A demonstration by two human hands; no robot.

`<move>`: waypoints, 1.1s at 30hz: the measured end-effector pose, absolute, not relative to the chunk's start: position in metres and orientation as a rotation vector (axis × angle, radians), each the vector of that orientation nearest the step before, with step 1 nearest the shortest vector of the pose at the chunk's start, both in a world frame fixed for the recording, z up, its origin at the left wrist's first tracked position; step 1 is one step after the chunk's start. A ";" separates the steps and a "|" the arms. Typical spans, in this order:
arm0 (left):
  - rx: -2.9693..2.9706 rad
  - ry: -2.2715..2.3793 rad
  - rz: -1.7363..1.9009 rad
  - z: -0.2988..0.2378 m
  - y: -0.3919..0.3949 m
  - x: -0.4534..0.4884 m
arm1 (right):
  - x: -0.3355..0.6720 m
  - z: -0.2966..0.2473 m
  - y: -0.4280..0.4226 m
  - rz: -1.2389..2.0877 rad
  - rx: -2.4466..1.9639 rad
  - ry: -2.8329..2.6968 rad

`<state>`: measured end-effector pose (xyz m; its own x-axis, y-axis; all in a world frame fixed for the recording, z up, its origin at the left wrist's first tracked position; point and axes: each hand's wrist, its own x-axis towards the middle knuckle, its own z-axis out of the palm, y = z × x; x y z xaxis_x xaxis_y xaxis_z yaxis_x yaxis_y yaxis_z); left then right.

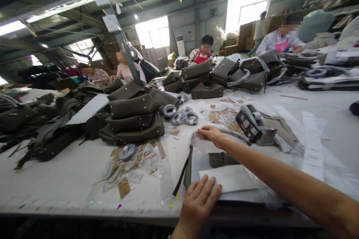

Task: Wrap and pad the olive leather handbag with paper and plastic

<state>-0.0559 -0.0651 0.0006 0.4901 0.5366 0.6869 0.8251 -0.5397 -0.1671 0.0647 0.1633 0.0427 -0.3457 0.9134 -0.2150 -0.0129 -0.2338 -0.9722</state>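
A dark olive handbag (188,173) lies on the table in front of me, largely covered by white sheeting. My left hand (198,198) rests on its near side, fingers stretched out over the edge of a folded white sheet (230,179). At the bag's far edge my right hand (212,136) is closed in a pinch on translucent plastic wrap (199,137) beside the bag's strap (234,133). An olive pouch or flap (221,159) shows between the hands. A thin dark strap (183,171) hangs off the bag's left side.
A tape dispenser (254,125) stands beyond my right forearm. Stacked olive bags (133,114) are at left, with coiled wrapped straps (169,111) beside them. Brown tags (123,188) lie scattered nearer. More bags (207,90) and several co-workers, one in a red apron (202,58), are across the table.
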 end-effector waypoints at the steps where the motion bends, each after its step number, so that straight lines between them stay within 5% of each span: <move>1: -2.263 -1.126 -0.789 0.001 -0.066 -0.056 | 0.064 0.048 0.162 1.669 -1.122 -1.291; 9: -2.360 -1.203 -0.703 0.006 -0.069 -0.058 | 0.079 0.077 0.097 1.633 -0.865 -1.424; 15: -2.450 -1.335 -0.689 0.005 -0.072 -0.058 | 0.102 0.062 0.030 1.313 -0.784 -1.863; 33: -2.242 -1.603 -1.349 -0.022 -0.080 -0.054 | 0.130 0.030 -0.010 0.805 -0.361 -2.204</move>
